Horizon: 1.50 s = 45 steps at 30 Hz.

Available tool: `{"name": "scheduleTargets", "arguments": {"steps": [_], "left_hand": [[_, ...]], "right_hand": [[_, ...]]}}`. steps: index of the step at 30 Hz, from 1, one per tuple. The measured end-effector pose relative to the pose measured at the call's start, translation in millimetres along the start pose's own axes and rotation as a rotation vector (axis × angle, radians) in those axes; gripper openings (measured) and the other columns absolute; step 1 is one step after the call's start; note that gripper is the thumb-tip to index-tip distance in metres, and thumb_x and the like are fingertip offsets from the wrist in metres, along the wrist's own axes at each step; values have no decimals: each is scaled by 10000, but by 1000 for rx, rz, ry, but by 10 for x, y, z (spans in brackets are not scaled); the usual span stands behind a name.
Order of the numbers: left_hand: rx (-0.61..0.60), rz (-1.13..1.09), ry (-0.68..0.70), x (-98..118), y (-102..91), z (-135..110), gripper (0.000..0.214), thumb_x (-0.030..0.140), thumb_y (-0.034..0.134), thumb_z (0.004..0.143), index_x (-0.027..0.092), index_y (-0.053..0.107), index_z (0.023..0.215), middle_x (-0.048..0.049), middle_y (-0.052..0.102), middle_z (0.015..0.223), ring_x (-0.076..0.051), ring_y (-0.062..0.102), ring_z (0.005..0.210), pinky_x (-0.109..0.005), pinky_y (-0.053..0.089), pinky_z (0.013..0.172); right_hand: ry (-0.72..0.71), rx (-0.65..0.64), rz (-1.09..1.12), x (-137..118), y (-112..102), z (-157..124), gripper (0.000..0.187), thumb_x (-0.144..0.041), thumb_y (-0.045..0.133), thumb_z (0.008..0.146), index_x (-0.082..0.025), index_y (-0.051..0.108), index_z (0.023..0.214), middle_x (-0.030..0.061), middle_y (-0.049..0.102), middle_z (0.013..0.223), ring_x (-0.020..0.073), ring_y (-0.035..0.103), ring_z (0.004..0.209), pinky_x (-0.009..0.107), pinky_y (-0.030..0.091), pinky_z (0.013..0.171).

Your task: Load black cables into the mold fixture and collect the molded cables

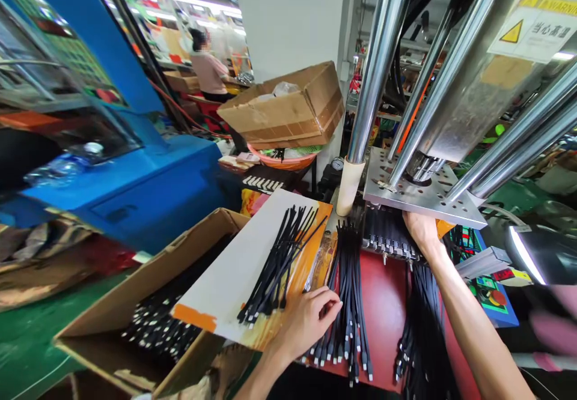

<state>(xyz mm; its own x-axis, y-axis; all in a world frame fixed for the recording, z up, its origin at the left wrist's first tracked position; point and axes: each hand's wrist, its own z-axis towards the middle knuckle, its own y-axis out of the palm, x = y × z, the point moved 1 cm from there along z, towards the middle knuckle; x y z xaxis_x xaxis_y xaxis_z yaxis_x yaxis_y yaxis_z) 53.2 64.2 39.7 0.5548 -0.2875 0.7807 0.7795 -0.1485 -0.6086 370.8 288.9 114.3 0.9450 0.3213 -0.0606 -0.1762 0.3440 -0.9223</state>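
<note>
My left hand (pixel 311 319) is beside the white board, over a bundle of black cables (pixel 349 304) with metal plugs at their lower ends. Its fingers are curled and the thumb is bent toward them; what lies inside the grip, if anything, is hidden. My right hand (pixel 422 232) reaches beneath the metal press plate (pixel 383 175), at the right end of a dark mould block (pixel 387 232) with a row of plugs along its front. The fingertips of that hand are out of sight. Below my right forearm hangs another cable bundle (pixel 424 322).
More cables (pixel 288 250) lie on a white board (pixel 234 256) with orange edges. Left of it stands a carton (pixel 103 316) full of cables. Steel press columns (pixel 378 57) rise above. A control box (pixel 498 298) is at right, and a person (pixel 210 69) sits far back.
</note>
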Motion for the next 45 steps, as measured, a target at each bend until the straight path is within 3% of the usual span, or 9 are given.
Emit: {"name": "scheduleTargets", "arguments": {"steps": [5, 13, 18, 21, 26, 33, 37, 39, 45], "left_hand": [[11, 18, 28, -2, -2, -26, 193, 225, 565, 1052, 215, 707, 920, 5, 736, 896, -141, 724, 807, -244, 517, 747], [47, 20, 139, 350, -63, -24, 144, 277, 570, 1062, 232, 706, 1066, 0, 698, 885, -142, 679, 755, -244, 520, 706], [-4, 60, 244, 509, -53, -45, 129, 261, 588, 1056, 241, 715, 1064, 1, 725, 929, -157, 701, 807, -269, 523, 757], [-16, 26, 169, 426, -20, -188, 131, 231, 581, 1051, 243, 711, 1039, 3, 725, 937, -154, 708, 813, -264, 522, 746], [14, -30, 105, 318, -18, -381, 146, 246, 571, 1051, 248, 708, 1000, -10, 718, 905, -162, 714, 807, -261, 545, 753], [124, -164, 204, 486, -344, -126, 177, 311, 603, 1056, 273, 697, 1200, -26, 732, 1086, -166, 720, 968, -282, 574, 922], [301, -277, 212, 521, -522, 185, 345, 445, 633, 1035, 236, 649, 1309, -102, 700, 1283, -244, 668, 1206, -405, 520, 1097], [196, -430, 167, 534, -489, 288, 501, 596, 597, 1027, 215, 635, 1350, -134, 701, 1301, -273, 667, 1221, -455, 510, 1115], [-796, -1160, -46, 901, 149, 57, 962, 956, 640, 738, 247, 631, 1387, -165, 685, 1419, -378, 636, 1348, -548, 454, 1190]], "right_hand": [[35, 29, -47, -109, -71, 59, 297, -382, 546, 1100, -169, 683, 1255, 83, 739, 1172, 185, 698, 945, 394, 584, 910], [132, -48, -180, -367, -333, -620, 411, -380, 382, 1122, -138, 676, 1276, 97, 729, 761, 214, 675, 631, 294, 430, 601], [152, -97, -182, -196, -184, -192, 338, -321, 517, 1087, -69, 681, 1242, 146, 753, 938, 219, 725, 790, 363, 566, 760], [94, -49, -124, -122, -125, 103, 339, -423, 550, 1099, -163, 680, 1275, 93, 729, 1183, 191, 710, 966, 401, 586, 925], [34, 44, -63, -217, -217, -154, 283, -331, 511, 1098, -176, 741, 1156, 88, 772, 989, 212, 707, 854, 346, 544, 807], [117, 374, 68, -761, -1224, -1163, 432, -486, 485, 1099, -189, 794, 1154, 37, 737, 735, 146, 636, 583, 262, 451, 630], [129, 311, 279, -994, -1830, -1433, 400, -553, 586, 1035, -231, 824, 1041, -1, 662, 656, 142, 532, 499, 281, 421, 543], [118, 222, 336, -1058, -1954, -1536, 387, -553, 592, 1031, -246, 825, 995, -10, 608, 630, 148, 512, 510, 285, 405, 529], [80, 57, 424, -1263, -1816, -1866, 280, -429, 606, 1057, -247, 808, 989, -45, 483, 602, 131, 456, 519, 274, 355, 513]]}}
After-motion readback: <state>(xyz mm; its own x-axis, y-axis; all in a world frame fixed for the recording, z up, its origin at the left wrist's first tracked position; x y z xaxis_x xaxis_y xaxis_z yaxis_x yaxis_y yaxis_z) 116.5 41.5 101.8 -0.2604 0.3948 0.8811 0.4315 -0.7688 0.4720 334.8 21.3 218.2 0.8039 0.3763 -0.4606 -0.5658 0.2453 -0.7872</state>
